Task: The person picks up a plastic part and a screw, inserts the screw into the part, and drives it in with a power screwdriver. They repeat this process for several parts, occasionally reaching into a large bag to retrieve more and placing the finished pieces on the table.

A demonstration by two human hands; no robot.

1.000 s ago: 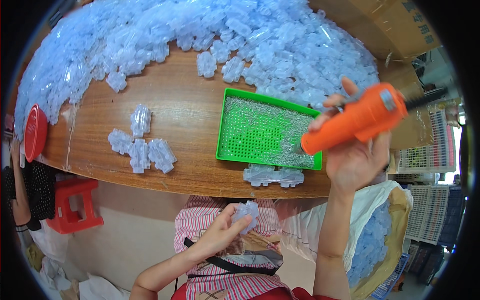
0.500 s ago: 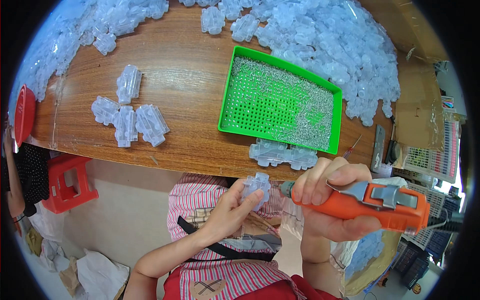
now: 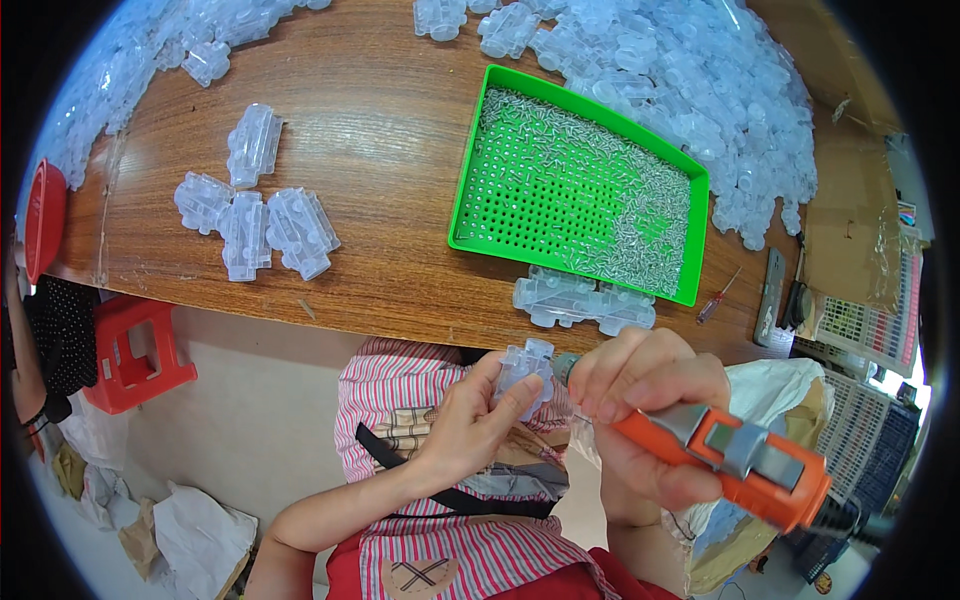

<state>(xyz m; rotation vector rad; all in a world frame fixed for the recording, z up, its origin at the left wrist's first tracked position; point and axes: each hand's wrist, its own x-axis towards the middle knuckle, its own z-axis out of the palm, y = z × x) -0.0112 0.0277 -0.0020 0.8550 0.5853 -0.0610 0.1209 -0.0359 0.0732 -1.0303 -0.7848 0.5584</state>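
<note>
Between the thumb and fingers of my left hand (image 3: 465,420) is a small translucent plastic casing (image 3: 522,372), held over my lap just off the table's front edge. My right hand (image 3: 645,385) grips an orange electric screwdriver (image 3: 652,437) with a metal lever on its body. Its grey-green nose is close beside the casing's right side; I cannot tell whether the bit touches it. Several similar casings (image 3: 568,300) lie in front of a green tray (image 3: 570,264), which holds many small silver screws (image 3: 655,240).
Large heaps of translucent casings (image 3: 690,110) cover the table's back. Several single casings (image 3: 246,235) lie at left, near a red bowl (image 3: 45,220). A small screwdriver (image 3: 718,296) rests at right. Another person's arm (image 3: 28,370) and a red stool (image 3: 145,355) are at far left.
The electric screwdriver has tilted, its back end swinging down and its nose moving up closer to the casing. My left hand has shifted slightly right with the casing. The whole view has shifted a little.
</note>
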